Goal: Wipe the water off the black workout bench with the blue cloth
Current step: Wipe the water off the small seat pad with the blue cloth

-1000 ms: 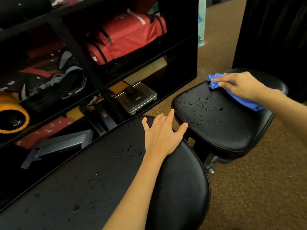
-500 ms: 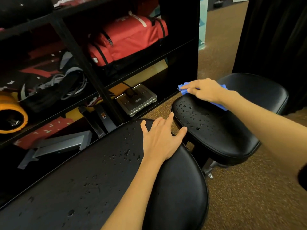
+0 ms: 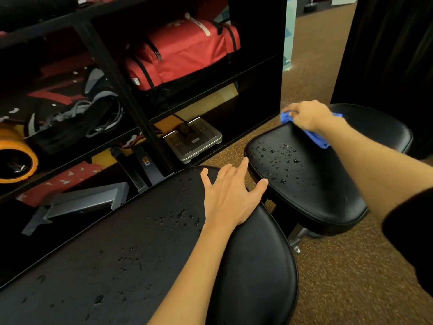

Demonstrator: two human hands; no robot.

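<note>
The black workout bench has two pads. Its long back pad (image 3: 131,259) runs from bottom left and carries scattered water drops. Its smaller seat pad (image 3: 311,184) lies at the right, with drops across its near left part. My left hand (image 3: 230,198) rests flat on the end of the long pad, fingers spread, holding nothing. My right hand (image 3: 307,113) presses the blue cloth (image 3: 315,138) onto the far left corner of the seat pad; the cloth shows at my fingertips and behind my wrist.
A black shelf unit (image 3: 131,106) stands close on the left, holding a red bag (image 3: 185,52), an orange roller (image 3: 16,158), cables and a grey scale (image 3: 194,139). Brown speckled floor (image 3: 339,277) lies to the right. A dark curtain (image 3: 386,48) hangs at the back right.
My right hand has swept the blue cloth from the seat pad's far right side leftward to its far left corner. My left hand has stayed on the long pad.
</note>
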